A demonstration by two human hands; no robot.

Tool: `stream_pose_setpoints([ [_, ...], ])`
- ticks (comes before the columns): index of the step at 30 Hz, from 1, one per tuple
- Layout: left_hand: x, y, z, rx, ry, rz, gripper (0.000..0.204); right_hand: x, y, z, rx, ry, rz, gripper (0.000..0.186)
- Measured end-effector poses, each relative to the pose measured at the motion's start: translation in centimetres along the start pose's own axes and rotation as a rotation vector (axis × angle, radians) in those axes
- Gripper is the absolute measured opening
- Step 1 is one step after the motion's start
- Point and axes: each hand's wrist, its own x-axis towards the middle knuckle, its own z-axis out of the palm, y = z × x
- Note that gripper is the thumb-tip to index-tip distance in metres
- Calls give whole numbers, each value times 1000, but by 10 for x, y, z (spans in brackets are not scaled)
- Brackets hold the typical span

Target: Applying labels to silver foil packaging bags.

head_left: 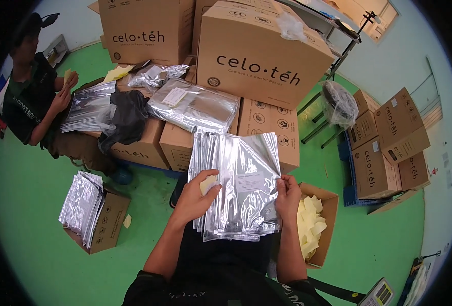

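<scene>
A stack of shiny silver foil bags (226, 199) lies over my lap, its far end near the cartons. The top bag carries a white printed label (251, 182). On the stack's left side, my left hand (198, 199) is closed, with a small pale yellow slip of paper (208, 184) between thumb and forefinger. My right hand (288, 196) pinches the right edge of the top foil bag, fingers closed; part of its grip is hidden.
Large brown cartons (256, 56) stand ahead, with a silver foil bundle (192, 104) and a black plastic bag (126, 120) nearby. Right of my lap, a box (325, 239) holds crumpled yellow paper. A carton of foil bags (108, 219) sits left. A co-worker (37, 97) handles yellow paper.
</scene>
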Motion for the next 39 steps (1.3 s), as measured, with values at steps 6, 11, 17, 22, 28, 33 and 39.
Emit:
stream_pose_setpoints([
  [6,-7,15,-1,260,-3,1,38,-7,-1,3,-345,74,-43,13],
  [11,-5,-3,-4,184,40,23,40,-3,-1,-7,125,152,-202,11],
  [17,-5,20,-10,-324,96,-3,60,-9,-50,-25,419,45,-92,9],
  [22,-6,20,-20,-516,30,-20,54,-12,-77,-2,536,-188,-18,11],
  [28,-55,-50,-98,-809,601,193,44,-8,-75,21,519,-277,-26,21],
  [33,-122,-115,-208,-1071,1096,248,29,-7,-31,-4,369,-156,-52,17],
  [39,-183,-247,-326,-1088,1729,182,29,-10,-17,-15,406,-118,-12,16],
])
